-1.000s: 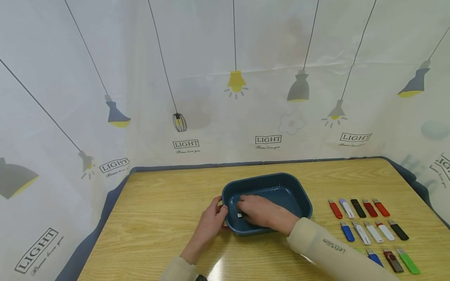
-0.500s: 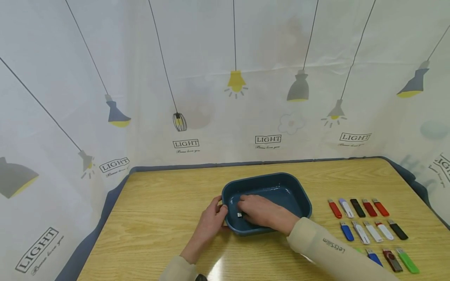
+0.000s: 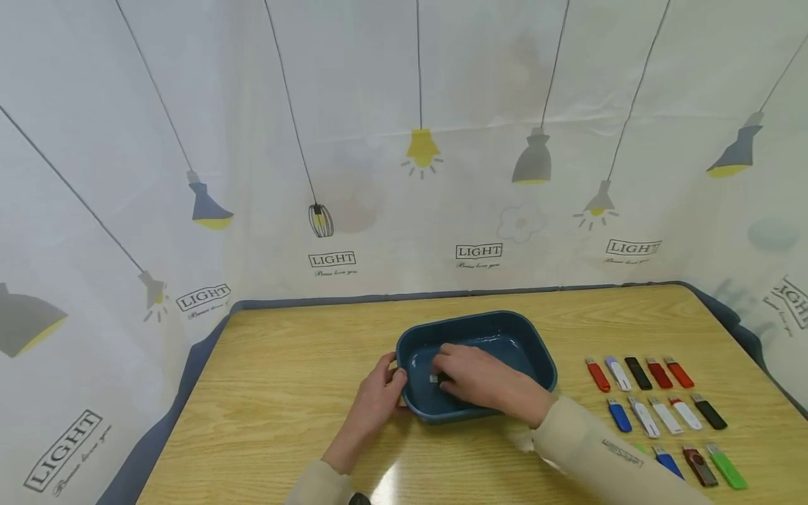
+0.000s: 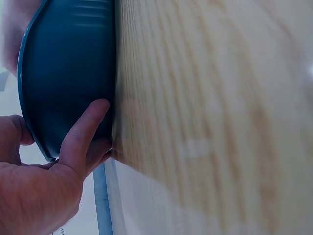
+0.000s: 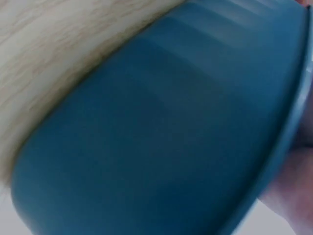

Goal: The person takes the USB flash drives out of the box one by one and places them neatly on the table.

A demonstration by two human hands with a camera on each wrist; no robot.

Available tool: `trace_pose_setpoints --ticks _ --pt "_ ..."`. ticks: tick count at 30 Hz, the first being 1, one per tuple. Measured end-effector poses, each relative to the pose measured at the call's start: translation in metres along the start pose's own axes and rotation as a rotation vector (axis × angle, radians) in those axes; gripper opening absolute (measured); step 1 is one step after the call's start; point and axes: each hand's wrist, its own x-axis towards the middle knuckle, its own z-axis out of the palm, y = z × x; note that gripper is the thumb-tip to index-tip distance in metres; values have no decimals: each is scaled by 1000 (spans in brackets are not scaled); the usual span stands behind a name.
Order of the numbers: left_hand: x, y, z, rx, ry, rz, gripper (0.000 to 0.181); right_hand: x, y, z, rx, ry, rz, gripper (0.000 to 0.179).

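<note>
A dark blue rectangular tray [image 3: 463, 327] rests on the wooden table. My left hand [image 3: 372, 396] grips its left end, thumb at the rim; in the left wrist view its fingers [image 4: 80, 132] lie along the outer wall. My right hand [image 3: 476, 375] reaches down inside the tray with bent fingers and pinches a USB flash drive [image 3: 434, 379]. Only its silver plug shows beyond the fingertips; the hand covers most of its body. In the right wrist view the tray's outer wall [image 5: 146, 122] hides most of that hand.
Right of the tray lie several USB flash drives in rows: a red one [image 3: 597, 375] in the back row, a blue one [image 3: 619, 415] in the middle, a green one [image 3: 726, 466] in front. A lamp-printed curtain [image 3: 404, 231] stands behind the table [image 3: 303, 351].
The right hand has lifted slightly and shifted a little to the right with the flash drive; its sleeve has turned. The left hand has stayed at the tray's end.
</note>
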Motion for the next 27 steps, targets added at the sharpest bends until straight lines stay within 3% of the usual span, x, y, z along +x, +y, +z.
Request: trace_pose_setpoints --ticks 8,19,27 --pt "0 -1 -3 -61 -19 5 55 -26 1 -17 59 93 -2 18" --pt "0 -1 -3 -75 -2 -7 54 -61 8 -39 68 220 21 19" --pt "2 -2 2 -68 6 -9 55 -100 20 -49 74 242 167 19"
